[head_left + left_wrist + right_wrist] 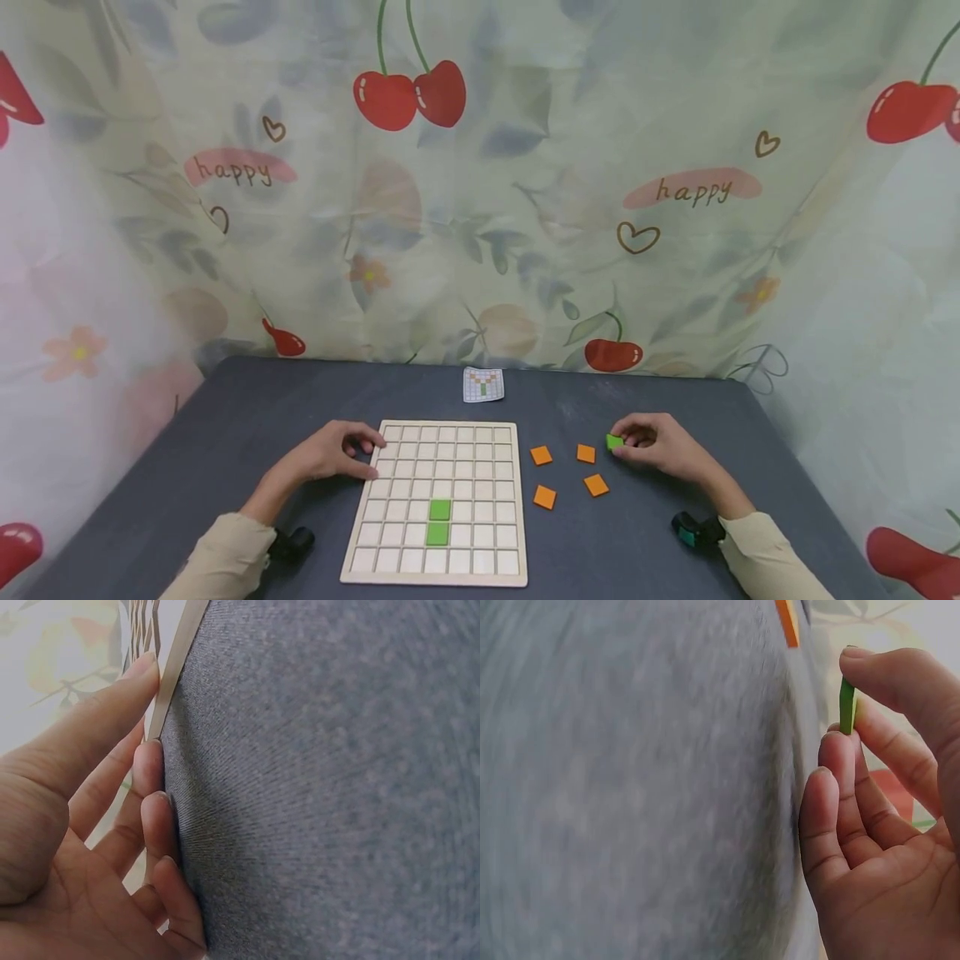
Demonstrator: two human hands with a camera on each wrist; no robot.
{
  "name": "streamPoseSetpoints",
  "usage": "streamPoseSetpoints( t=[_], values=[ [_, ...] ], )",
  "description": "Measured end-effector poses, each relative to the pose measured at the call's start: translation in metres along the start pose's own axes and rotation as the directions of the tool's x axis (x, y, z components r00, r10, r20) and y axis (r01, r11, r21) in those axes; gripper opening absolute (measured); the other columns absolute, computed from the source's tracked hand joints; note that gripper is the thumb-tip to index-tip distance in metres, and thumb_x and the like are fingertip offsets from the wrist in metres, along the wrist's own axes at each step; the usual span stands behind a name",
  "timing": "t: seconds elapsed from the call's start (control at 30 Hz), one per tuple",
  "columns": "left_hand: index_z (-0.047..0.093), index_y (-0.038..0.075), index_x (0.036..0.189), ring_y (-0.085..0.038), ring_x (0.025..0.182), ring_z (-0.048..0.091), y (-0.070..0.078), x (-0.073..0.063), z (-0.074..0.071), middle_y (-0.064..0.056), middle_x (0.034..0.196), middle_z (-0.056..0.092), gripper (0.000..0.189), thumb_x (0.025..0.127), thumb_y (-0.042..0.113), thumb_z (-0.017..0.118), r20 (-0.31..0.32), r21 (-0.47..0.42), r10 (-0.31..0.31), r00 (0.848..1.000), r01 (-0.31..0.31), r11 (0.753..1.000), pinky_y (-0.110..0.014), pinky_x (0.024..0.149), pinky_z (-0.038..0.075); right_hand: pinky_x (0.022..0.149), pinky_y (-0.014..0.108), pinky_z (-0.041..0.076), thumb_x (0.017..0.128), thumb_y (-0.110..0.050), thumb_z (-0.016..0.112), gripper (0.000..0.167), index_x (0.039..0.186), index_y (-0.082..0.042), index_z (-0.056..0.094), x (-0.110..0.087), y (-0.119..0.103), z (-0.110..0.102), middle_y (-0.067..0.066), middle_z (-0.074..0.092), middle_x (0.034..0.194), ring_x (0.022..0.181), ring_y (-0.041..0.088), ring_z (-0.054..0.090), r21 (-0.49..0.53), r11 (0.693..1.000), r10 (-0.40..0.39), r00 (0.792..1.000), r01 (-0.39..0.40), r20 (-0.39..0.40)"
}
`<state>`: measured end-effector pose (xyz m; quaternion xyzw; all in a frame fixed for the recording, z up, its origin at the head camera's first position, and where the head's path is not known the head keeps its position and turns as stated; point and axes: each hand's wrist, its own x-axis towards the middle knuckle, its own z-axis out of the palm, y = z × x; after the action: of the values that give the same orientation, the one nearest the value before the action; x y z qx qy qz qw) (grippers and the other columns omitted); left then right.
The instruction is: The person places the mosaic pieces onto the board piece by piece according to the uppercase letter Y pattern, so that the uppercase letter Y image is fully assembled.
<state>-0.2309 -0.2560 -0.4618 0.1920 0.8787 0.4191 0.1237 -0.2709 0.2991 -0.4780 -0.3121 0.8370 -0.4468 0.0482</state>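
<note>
My left hand (335, 451) rests at the left edge of a pale wooden grid board (346, 575), thumb and index finger touching its rim. In the left wrist view the thumb (112, 712) lies against the board's edge (180, 656), and the other fingers bend loosely beside it. Two green square tiles (439, 510) sit in the grid, one above the other. Over on the right, my right hand (660, 446) pinches a green tile (614, 442) between thumb and fingertips. The right wrist view shows this tile (847, 706) edge-on, just off the dark cloth.
Several loose orange tiles (587, 453) lie between the board and my right hand. A small pattern card (483, 385) showing a coloured grid lies behind the board. The dark cloth-covered table (300, 400) meets a printed curtain (480, 275) at the back.
</note>
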Motion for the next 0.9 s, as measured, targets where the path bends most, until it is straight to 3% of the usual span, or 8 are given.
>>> streamPoseSetpoints(
  t=[0.27, 0.73, 0.9],
  values=[
    [0.072, 0.002, 0.114, -0.024, 0.082, 0.049, -0.002, 0.001, 0.000, -0.007, 0.096, 0.061, 0.038, 0.080, 0.011, 0.088, -0.008, 0.003, -0.013, 1.000, 0.013, 1.000, -0.031, 0.071, 0.040, 0.068, 0.031, 0.054, 0.093, -0.011, 0.077, 0.021, 0.111, -0.004, 0.072, 0.008, -0.018, 0.009, 0.008, 0.069, 0.099, 0.079, 0.021, 0.064, 0.057, 0.998, 0.005, 1.000, -0.005, 0.015],
    [0.072, 0.002, 0.113, -0.025, 0.083, 0.050, -0.001, 0.002, -0.002, -0.007, 0.095, 0.060, 0.037, 0.080, 0.010, 0.088, -0.004, 0.008, -0.011, 1.000, 0.011, 1.000, -0.031, 0.071, 0.040, 0.066, 0.032, 0.054, 0.092, -0.007, 0.077, 0.020, 0.111, -0.004, 0.071, 0.021, -0.043, 0.037, 0.010, 0.067, 0.098, 0.078, 0.020, 0.062, 0.088, 0.989, -0.125, 0.990, 0.119, 0.068],
    [0.072, 0.002, 0.113, -0.025, 0.083, 0.050, -0.002, 0.001, -0.001, -0.006, 0.096, 0.060, 0.037, 0.081, 0.010, 0.088, -0.002, 0.006, -0.007, 1.000, 0.007, 1.000, -0.032, 0.071, 0.041, 0.068, 0.031, 0.054, 0.091, -0.010, 0.079, 0.023, 0.111, -0.003, 0.072, 0.026, -0.053, 0.052, 0.011, 0.068, 0.097, 0.079, 0.019, 0.062, 0.104, 0.990, -0.104, 0.991, 0.095, 0.086]
  ],
)
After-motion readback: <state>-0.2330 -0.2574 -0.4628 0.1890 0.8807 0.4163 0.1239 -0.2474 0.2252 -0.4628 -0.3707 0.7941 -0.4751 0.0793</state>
